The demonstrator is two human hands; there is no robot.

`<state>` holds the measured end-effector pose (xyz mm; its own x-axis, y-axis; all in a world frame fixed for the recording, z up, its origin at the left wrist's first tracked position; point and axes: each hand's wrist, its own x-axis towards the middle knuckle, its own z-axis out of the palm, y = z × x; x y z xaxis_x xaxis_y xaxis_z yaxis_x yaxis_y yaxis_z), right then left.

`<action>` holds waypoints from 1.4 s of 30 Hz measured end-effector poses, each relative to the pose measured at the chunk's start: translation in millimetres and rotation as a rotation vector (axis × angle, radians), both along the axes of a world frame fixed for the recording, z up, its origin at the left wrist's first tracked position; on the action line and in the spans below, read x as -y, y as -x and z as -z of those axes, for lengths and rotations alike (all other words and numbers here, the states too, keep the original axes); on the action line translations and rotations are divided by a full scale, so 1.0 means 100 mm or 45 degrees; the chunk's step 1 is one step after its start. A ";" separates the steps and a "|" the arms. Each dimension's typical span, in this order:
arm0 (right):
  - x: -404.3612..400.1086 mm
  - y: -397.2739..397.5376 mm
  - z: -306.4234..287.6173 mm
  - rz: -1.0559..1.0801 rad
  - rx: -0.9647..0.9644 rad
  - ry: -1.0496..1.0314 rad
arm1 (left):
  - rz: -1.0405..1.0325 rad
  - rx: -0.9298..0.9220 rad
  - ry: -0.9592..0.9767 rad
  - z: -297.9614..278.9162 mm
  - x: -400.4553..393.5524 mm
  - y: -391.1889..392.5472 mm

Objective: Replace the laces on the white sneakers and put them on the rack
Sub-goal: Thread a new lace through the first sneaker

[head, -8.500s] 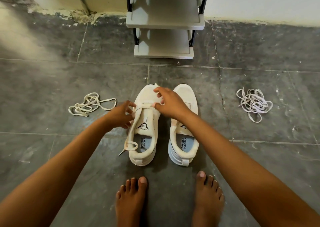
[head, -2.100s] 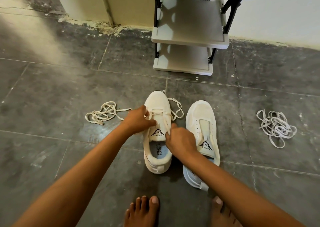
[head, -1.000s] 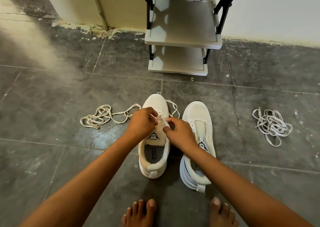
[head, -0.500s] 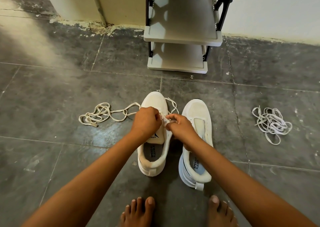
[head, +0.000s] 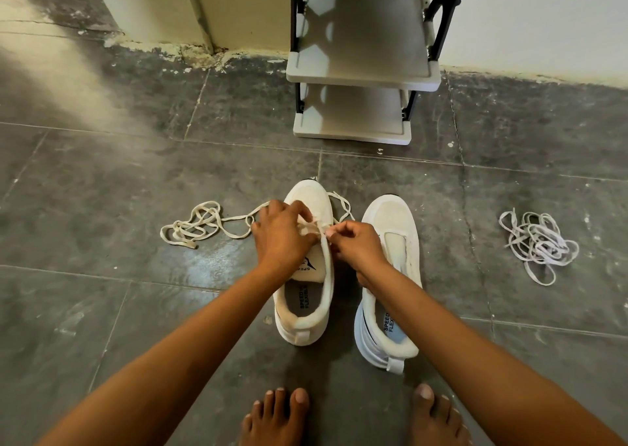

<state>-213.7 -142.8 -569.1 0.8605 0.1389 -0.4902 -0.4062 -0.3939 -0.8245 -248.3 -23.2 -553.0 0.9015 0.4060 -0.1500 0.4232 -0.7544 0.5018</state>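
Bending over the pair, the person has both hands at the eyelets of the left sneaker (head: pixel 307 269), which stands on the dark tiled floor (head: pixel 102 292) with its toe toward twelve o'clock. The left hand (head: pixel 282 236) lies over the tongue, its grip clenched on the cream lace (head: pixel 314 230) where it crosses the shoe. The right hand (head: pixel 355 241) meets it from three o'clock, thumb and forefinger grasping the same lace in a pinch just beside the left hand's fingertips. From under the left hand the lace runs out toward nine o'clock and ends in a loose tangle (head: pixel 197 223) on the floor; another loop of it shows past the toe, toward one o'clock.

The right sneaker (head: pixel 390 275) stands just beside the first, at its three o'clock, tilted onto its inner edge so the sole's ribbed side shows at the heel. Its eyelets carry no lace.

Well apart at three o'clock lies a bundle of whiter laces (head: pixel 538 243) heaped on the floor. At twelve o'clock, against the pale wall, stands the shoe rack (head: pixel 360 75), grey shelves on black uprights, with neither sneaker on it. Two bare feet (head: pixel 278 418) show at six o'clock, toes pointing toward the shoes.
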 end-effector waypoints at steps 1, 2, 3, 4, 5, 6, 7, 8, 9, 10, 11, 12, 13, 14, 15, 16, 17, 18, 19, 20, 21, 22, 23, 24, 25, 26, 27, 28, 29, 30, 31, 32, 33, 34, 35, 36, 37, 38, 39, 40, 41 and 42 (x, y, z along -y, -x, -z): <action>0.01 -0.01 0.01 -0.026 0.037 0.056 | 0.013 -0.036 -0.037 -0.03 -0.05 0.03; 0.02 -0.01 0.01 -0.056 0.077 0.128 | 0.039 -0.097 -0.028 -0.06 -0.11 0.06; 0.01 -0.01 0.01 -0.083 0.116 0.206 | 0.076 -0.175 0.009 -0.09 -0.17 0.09; 0.01 0.00 -0.01 -0.103 0.156 0.275 | 0.124 -0.248 0.029 -0.09 -0.20 0.12; -0.01 0.02 -0.02 -0.111 0.187 0.315 | 0.173 -0.287 0.006 -0.08 -0.24 0.16; -0.02 0.04 -0.04 -0.099 0.207 0.332 | 0.211 -0.284 -0.032 -0.07 -0.24 0.19; -0.04 0.03 -0.08 -0.069 0.215 0.320 | 0.231 -0.255 -0.062 -0.07 -0.25 0.21; -0.06 0.02 -0.15 -0.016 0.205 0.259 | 0.241 -0.230 -0.077 -0.07 -0.26 0.22; -0.07 -0.01 -0.26 0.044 0.172 0.118 | 0.248 -0.226 -0.078 -0.07 -0.26 0.22; -0.09 -0.08 -0.41 0.095 0.113 -0.119 | 0.258 -0.227 -0.074 -0.07 -0.26 0.22; -0.09 -0.17 -0.61 0.128 0.046 -0.427 | 0.271 -0.230 -0.069 -0.08 -0.26 0.20; -0.07 -0.27 -0.83 0.134 -0.013 -0.743 | 0.284 -0.247 -0.059 -0.07 -0.26 0.18; -0.04 -0.36 -1.05 0.133 -0.055 -1.030 | 0.292 -0.280 -0.042 -0.08 -0.26 0.16; -0.03 -0.44 -1.24 0.128 -0.082 -1.259 | 0.291 -0.323 -0.007 -0.10 -0.27 0.13; -0.02 -0.50 -1.35 0.113 -0.109 -1.400 | 0.279 -0.369 0.046 -0.11 -0.27 0.11; -0.02 -0.53 -1.38 0.085 -0.125 -1.406 | 0.261 -0.402 0.106 -0.13 -0.29 0.10; -0.02 -0.55 -1.33 0.031 -0.098 -1.215 | 0.238 -0.424 0.163 -0.13 -0.30 0.08; -0.03 -0.54 -1.20 -0.091 -0.001 -0.824 | 0.210 -0.429 0.198 -0.15 -0.31 0.07; -0.02 -0.49 -1.01 -0.285 0.124 -0.304 | 0.187 -0.422 0.212 -0.15 -0.31 0.06; 0.00 -0.44 -0.81 -0.502 0.214 0.157 | 0.175 -0.402 0.210 -0.14 -0.31 0.06; 0.03 -0.37 -0.61 -0.708 0.253 0.469 | 0.176 -0.379 0.202 -0.13 -0.31 0.05; 0.06 -0.31 -0.43 -0.854 0.258 0.630 | 0.180 -0.362 0.197 -0.13 -0.32 0.05; 0.08 -0.25 -0.32 -0.913 0.250 0.668 | 0.180 -0.353 0.199 -0.12 -0.32 0.05; 0.10 -0.22 -0.28 -0.898 0.243 0.654 | 0.179 -0.351 0.202 -0.12 -0.32 0.05; 0.11 -0.21 -0.26 -0.866 0.249 0.642 | 0.180 -0.349 0.199 -0.11 -0.32 0.05; 0.11 -0.23 -0.26 -0.845 0.285 0.640 | 0.185 -0.345 0.188 -0.10 -0.31 0.05; 0.11 -0.26 -0.27 -0.835 0.311 0.635 | 0.192 -0.340 0.170 -0.10 -0.30 0.05; 0.10 -0.27 -0.30 -0.825 0.311 0.605 | 0.201 -0.337 0.146 -0.10 -0.30 0.05; 0.09 -0.27 -0.34 -0.792 0.294 0.514 | 0.212 -0.332 0.114 -0.09 -0.29 0.05; 0.09 -0.27 -0.42 -0.701 0.255 0.329 | 0.226 -0.319 0.074 -0.08 -0.28 0.05; 0.09 -0.29 -0.52 -0.538 0.197 0.050 | 0.241 -0.304 0.032 -0.06 -0.28 0.05; 0.11 -0.33 -0.68 -0.323 0.159 -0.298 | 0.252 -0.286 -0.005 -0.04 -0.27 0.06; 0.15 -0.40 -0.85 -0.144 0.145 -0.668 | 0.261 -0.269 -0.031 -0.01 -0.25 0.07; 0.20 -0.48 -1.04 -0.033 0.147 -1.010 | 0.265 -0.259 -0.050 0.01 -0.24 0.08; 0.23 -0.55 -1.23 0.016 0.158 -1.299 | 0.269 -0.255 -0.063 0.03 -0.22 0.08; 0.24 -0.61 -1.39 0.022 0.170 -1.510 | 0.272 -0.257 -0.072 0.04 -0.20 0.08; 0.23 -0.63 -1.48 0.016 0.189 -1.621 | 0.267 -0.260 -0.072 0.05 -0.20 0.08; 0.21 -0.65 -1.50 0.007 0.203 -1.638 | 0.255 -0.262 -0.058 0.04 -0.21 0.08; 0.18 -0.64 -1.45 0.002 0.192 -1.589 | 0.237 -0.264 -0.028 0.03 -0.22 0.08; 0.17 -0.63 -1.38 -0.002 0.136 -1.513 | 0.218 -0.269 0.010 0.01 -0.25 0.09; 0.16 -0.60 -1.28 -0.010 0.055 -1.447 | 0.200 -0.276 0.050 0.00 -0.27 0.09; 0.16 -0.56 -1.19 -0.019 -0.032 -1.357 | 0.190 -0.286 0.088 -0.01 -0.29 0.09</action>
<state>-157.6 -158.4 -450.1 0.8463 0.5174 -0.1271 -0.4291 0.5206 -0.7381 -257.2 5.7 -551.7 0.8915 0.2533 -0.3755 0.4166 -0.7838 0.4604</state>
